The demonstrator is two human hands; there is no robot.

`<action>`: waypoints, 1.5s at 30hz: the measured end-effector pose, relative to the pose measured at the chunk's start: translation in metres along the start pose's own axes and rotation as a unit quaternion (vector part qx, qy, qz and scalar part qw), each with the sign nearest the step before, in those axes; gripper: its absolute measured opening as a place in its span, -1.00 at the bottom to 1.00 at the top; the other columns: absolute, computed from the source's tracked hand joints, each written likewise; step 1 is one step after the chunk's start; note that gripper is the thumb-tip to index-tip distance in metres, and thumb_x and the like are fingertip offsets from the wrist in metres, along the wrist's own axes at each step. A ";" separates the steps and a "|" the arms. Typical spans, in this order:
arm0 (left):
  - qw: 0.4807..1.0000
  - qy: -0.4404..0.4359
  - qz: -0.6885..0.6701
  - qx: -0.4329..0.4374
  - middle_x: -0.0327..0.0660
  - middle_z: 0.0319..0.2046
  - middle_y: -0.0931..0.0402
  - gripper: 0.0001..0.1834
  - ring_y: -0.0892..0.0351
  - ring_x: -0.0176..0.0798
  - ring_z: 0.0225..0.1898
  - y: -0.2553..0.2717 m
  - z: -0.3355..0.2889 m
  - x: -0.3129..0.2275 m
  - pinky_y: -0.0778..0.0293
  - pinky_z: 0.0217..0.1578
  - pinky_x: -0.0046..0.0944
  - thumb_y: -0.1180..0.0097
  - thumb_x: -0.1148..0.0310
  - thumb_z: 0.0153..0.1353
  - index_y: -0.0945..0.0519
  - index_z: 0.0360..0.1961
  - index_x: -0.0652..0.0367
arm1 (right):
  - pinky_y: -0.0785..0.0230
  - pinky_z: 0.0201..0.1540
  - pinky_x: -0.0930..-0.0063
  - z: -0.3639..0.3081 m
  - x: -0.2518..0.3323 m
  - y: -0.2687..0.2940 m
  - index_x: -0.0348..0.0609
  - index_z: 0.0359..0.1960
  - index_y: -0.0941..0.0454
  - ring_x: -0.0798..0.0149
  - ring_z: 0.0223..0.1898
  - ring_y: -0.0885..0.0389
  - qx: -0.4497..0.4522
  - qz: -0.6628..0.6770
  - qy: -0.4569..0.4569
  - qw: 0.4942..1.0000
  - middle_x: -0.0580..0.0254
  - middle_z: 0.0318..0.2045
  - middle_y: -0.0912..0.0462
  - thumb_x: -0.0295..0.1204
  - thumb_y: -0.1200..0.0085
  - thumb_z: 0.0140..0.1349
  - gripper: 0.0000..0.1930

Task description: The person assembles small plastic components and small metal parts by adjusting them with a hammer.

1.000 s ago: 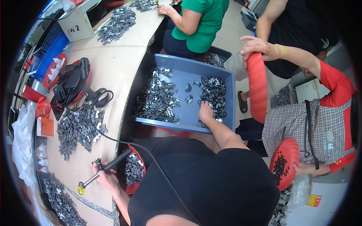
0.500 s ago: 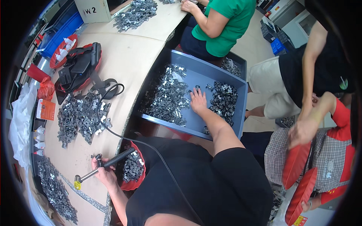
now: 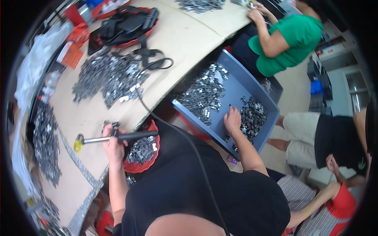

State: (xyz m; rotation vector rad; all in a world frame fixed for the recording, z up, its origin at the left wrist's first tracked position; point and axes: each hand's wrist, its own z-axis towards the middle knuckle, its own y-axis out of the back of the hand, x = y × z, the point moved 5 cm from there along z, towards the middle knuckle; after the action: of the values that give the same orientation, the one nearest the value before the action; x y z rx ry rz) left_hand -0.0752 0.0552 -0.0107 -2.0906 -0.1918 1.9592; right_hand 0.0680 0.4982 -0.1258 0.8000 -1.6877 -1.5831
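Note:
My left hand [image 3: 114, 146] is closed round a small mallet [image 3: 138, 135] with a yellow head and a black grip, held level over the table edge. A small black metal part [image 3: 114, 126] shows at the same hand's fingertips. My right hand [image 3: 233, 119] reaches into a large grey-blue bin [image 3: 252, 70], its fingers drawn together at a small dark piece [image 3: 230, 105] just above the bin's floor. Left of that hand lies a heap of silvery-grey metal parts [image 3: 204, 93]. On its right is a pile of black parts [image 3: 252, 115].
A red bowl of parts [image 3: 127, 167] sits near my lap. More part piles [image 3: 114, 78] and a red tray [image 3: 156, 28] with black straps lie on the table. A black cable [image 3: 193, 147] crosses my front. A person in green [image 3: 289, 39] sits beyond the bin; others are at right.
The view has swung, so the table and bin appear shifted right. My right hand's fingers, spread before, have come together. The mallet stays in my left hand, now more level.

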 end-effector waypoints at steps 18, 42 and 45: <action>0.998 0.035 -0.024 0.053 -0.28 -0.53 -0.40 -0.63 -0.35 -0.51 -0.62 -0.055 -0.035 -0.023 -0.29 -0.63 -0.54 0.19 0.50 0.02 -0.31 -0.07 0.23 | -0.34 -0.34 0.60 -0.099 0.280 0.140 -0.40 0.20 0.07 0.42 -0.45 -0.46 0.384 0.450 0.460 0.662 0.19 -0.38 -0.50 -0.45 -0.09 0.09 -0.29; 0.792 -0.116 0.576 -0.165 -0.10 -0.36 -0.43 -0.56 -0.37 -0.05 -0.21 0.014 -0.030 -0.050 -0.29 -0.14 -0.14 -0.25 0.41 -0.33 -0.50 -0.29 0.27 | -0.30 -0.56 0.63 -0.084 0.252 0.140 -0.19 0.09 -0.24 0.51 -0.64 -0.40 0.369 0.358 0.293 0.806 0.33 -0.62 -0.43 -0.35 0.13 0.25 -0.61; 0.796 -0.108 0.570 -0.172 -0.11 -0.38 -0.43 -0.55 -0.37 -0.06 -0.22 0.013 -0.028 -0.050 -0.28 -0.14 -0.14 -0.28 0.40 -0.34 -0.50 -0.30 0.26 | -0.33 -0.52 0.53 -0.083 0.252 0.145 -0.20 0.08 -0.24 0.42 -0.61 -0.46 0.324 0.328 0.340 0.820 0.24 -0.60 -0.47 -0.35 0.13 0.25 -0.62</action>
State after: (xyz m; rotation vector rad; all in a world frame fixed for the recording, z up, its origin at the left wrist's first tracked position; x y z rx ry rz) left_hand -0.0523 0.0263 0.0345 -2.4575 0.9938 2.9753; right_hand -0.0084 0.2559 0.0376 0.8265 -1.6551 -0.1695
